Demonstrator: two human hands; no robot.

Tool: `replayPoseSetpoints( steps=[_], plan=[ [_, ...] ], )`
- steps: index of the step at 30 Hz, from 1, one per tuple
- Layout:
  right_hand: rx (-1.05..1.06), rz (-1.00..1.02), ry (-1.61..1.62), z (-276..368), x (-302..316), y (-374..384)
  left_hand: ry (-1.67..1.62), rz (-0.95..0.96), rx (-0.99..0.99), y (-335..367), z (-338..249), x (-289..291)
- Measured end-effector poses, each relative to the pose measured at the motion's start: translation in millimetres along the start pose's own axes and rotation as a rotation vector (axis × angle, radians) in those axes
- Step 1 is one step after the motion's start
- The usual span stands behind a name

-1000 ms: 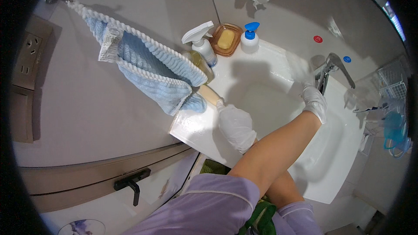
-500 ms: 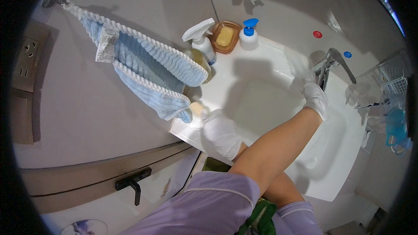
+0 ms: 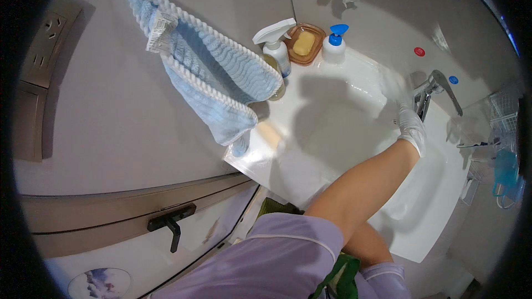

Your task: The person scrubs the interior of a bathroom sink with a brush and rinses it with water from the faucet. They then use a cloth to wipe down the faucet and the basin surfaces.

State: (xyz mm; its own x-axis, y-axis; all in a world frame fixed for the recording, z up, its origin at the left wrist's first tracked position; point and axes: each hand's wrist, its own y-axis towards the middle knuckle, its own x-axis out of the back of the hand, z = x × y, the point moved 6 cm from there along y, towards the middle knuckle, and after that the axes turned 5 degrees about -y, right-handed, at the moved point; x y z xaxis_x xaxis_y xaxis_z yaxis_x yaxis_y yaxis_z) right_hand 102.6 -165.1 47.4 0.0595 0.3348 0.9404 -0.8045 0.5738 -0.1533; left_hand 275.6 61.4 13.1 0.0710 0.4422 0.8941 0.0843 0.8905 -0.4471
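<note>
My left forearm crosses over the right one and reaches to the far right of the white sink point(image 3: 432, 210). At its end my left hand point(image 3: 411, 127), in a white glove, is beside the chrome tap point(image 3: 425, 94). Its fingers are smeared by motion, so their pose is unclear. My right forearm point(image 3: 370, 246) passes under the left arm, which covers my right hand. A blurred beige patch point(image 3: 270, 133) shows on the sink's left ledge, below the hanging blue towel point(image 3: 213, 86).
Along the back left stand a white spray bottle point(image 3: 276, 50), a dish with yellow soap point(image 3: 303, 43) and a pump bottle point(image 3: 333, 47) with a blue top. The towel overhangs the ledge. A black door handle point(image 3: 173, 226) is at lower left, a wire basket point(image 3: 504, 112) at right.
My right gloved hand has drawn back from the left ledge and gone behind my left forearm. My left hand stays beside the tap. The whole view has shifted slightly.
</note>
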Motion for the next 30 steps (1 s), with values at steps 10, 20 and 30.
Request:
replayPoseSetpoints(
  steps=[10, 20, 30],
  plan=[
    [0.024, 0.078, -0.051, 12.9, -2.0, -15.5, -0.043, -0.083, 0.116, 13.9, 0.5, -0.1],
    [0.089, 0.042, 0.034, 20.5, -9.3, -15.4, -0.074, 0.042, 0.026, 8.3, 2.0, -1.9],
    [-0.111, 0.005, -0.066, -42.3, 0.0, -26.4, -0.04, -0.012, -0.018, -9.9, 2.2, 5.1]
  ],
)
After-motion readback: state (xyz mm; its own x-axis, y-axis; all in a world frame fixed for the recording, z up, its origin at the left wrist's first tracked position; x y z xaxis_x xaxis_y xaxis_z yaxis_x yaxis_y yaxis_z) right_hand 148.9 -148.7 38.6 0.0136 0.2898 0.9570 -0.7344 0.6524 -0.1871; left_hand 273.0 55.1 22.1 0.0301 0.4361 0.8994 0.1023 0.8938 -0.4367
